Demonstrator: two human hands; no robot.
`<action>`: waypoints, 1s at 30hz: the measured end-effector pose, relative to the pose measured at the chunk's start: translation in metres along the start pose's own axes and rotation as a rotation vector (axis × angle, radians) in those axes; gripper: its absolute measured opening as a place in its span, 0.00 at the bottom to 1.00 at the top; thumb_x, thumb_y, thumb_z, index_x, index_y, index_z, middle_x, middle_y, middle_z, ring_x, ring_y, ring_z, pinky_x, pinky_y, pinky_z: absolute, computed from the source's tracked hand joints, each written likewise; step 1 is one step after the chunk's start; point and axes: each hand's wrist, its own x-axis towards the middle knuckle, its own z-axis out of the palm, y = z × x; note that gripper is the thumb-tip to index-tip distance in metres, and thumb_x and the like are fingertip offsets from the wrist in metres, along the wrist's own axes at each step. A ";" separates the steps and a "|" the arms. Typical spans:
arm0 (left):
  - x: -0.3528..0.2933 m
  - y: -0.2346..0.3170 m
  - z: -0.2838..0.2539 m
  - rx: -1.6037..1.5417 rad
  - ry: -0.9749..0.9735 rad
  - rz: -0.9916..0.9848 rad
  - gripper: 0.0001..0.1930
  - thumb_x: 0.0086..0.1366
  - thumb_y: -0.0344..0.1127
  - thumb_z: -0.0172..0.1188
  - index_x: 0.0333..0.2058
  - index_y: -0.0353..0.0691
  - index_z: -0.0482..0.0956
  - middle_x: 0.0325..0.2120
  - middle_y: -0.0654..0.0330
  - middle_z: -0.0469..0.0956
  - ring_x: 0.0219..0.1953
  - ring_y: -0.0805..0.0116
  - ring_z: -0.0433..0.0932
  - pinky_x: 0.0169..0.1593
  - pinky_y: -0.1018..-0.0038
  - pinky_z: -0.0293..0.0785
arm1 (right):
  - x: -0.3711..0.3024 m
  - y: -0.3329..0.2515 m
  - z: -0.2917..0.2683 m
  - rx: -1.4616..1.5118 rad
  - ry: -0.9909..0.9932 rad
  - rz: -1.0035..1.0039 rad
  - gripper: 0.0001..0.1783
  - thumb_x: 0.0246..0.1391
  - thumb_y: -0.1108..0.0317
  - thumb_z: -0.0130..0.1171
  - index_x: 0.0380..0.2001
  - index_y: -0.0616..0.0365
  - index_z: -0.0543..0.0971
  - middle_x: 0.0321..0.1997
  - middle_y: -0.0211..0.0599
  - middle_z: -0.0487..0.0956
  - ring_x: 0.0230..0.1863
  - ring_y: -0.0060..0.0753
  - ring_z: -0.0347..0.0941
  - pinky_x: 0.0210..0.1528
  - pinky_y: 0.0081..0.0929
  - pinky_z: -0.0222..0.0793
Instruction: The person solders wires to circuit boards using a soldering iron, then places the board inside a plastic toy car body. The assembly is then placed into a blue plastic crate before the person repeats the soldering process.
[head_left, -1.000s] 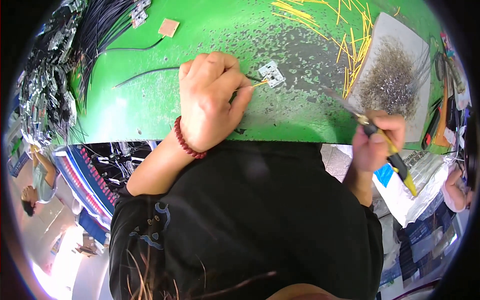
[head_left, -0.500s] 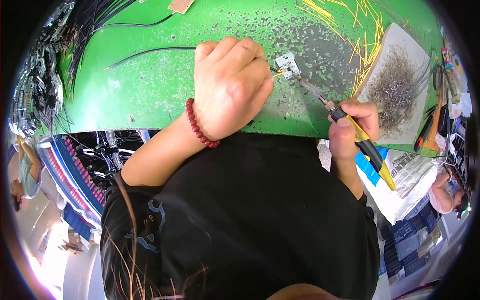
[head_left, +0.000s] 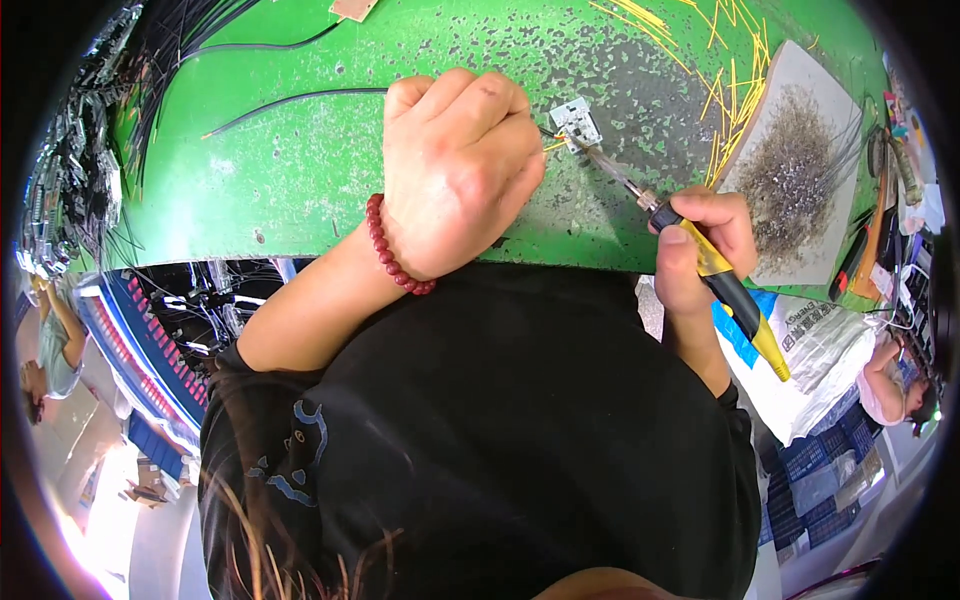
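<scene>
My left hand (head_left: 460, 170), a red bead bracelet at its wrist, is closed around a black cable (head_left: 300, 97); its fingertips are hidden beneath the hand. The cable's loose end trails left over the bench. Just right of the fist sits a small white circuit board (head_left: 577, 122), with a dark lead and a short yellow wire (head_left: 555, 147) running from it toward the hand. In my right hand (head_left: 690, 245) is a yellow-and-black soldering iron (head_left: 738, 300). Its tip is at the board's lower edge, near the wire; whether they touch, I cannot tell.
The worn green bench (head_left: 240, 190) holds black cables (head_left: 165, 90) and clear-wrapped parts (head_left: 65, 170) at left. Yellow wires (head_left: 735, 110) lie far right, beside a grey board (head_left: 800, 180) covered in dark residue. A white bag (head_left: 820, 350) is below. People work at both sides.
The soldering iron's tip has shifted slightly left and up along the board's lower edge. The circuit board has turned a little, and my left hand has barely moved.
</scene>
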 end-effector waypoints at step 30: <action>0.004 0.007 0.009 0.036 0.093 0.027 0.08 0.41 0.28 0.67 0.19 0.47 0.76 0.27 0.71 0.76 0.30 0.71 0.73 0.38 0.72 0.61 | 0.034 -0.003 0.007 -0.257 -0.078 -0.388 0.28 0.55 0.50 0.62 0.47 0.65 0.79 0.21 0.36 0.75 0.20 0.26 0.69 0.23 0.22 0.60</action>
